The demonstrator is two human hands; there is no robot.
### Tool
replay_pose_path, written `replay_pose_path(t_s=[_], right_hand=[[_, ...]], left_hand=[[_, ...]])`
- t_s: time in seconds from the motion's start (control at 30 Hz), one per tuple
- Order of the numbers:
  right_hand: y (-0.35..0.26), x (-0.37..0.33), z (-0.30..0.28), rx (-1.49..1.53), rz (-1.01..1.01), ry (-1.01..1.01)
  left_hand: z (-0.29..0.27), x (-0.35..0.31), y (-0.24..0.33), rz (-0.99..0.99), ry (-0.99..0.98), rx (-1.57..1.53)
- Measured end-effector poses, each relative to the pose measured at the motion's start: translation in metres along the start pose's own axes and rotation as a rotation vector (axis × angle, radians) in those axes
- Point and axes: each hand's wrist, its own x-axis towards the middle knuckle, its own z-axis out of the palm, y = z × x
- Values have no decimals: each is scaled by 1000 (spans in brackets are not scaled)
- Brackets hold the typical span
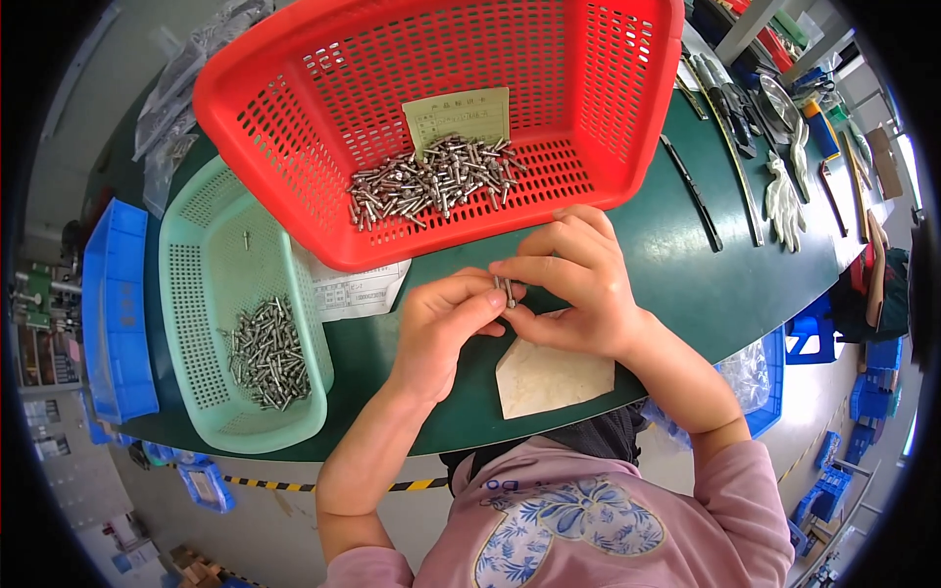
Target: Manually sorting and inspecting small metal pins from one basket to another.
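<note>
In front of me, over the green table, both hands meet around small metal pins (pixel 510 295); about two show upright between the fingertips. My left hand (pixel 439 318) is closed, its thumb and forefinger pinching at the pins from the left. From the right, my right hand (pixel 578 284) pinches them with thumb and forefinger, its other fingers curled above. Which pin each hand grips is partly hidden. Just beyond stands a red plastic basket (pixel 284 186), tilted in view, with a pile of similar metal pins (pixel 436 179) and a paper card (pixel 457 118) inside.
A pale green basket (pixel 312 343) with more metal pins (pixel 267 355) stands at left, beside a blue bin (pixel 120 312). A cream sheet (pixel 554 377) lies under my right wrist. White gloves (pixel 784 204) and long tools (pixel 692 191) lie at far right. Printed paper (pixel 363 289) sits between the baskets.
</note>
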Motion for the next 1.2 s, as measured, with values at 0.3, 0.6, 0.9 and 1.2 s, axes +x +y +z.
replay_pose_path(t_s=[0.3, 0.6, 0.9, 1.2], right_hand=[[9, 12, -13, -10, 86, -151], [54, 38, 6, -352, -39, -234], [49, 52, 3, -322, -27, -304], [11, 19, -13, 146, 139, -272]], left_hand=[[2, 0, 3, 38, 145, 48], [5, -1, 9, 21, 198, 34], [-1, 1, 6, 40, 273, 93], [-2, 5, 2, -92, 129, -67]])
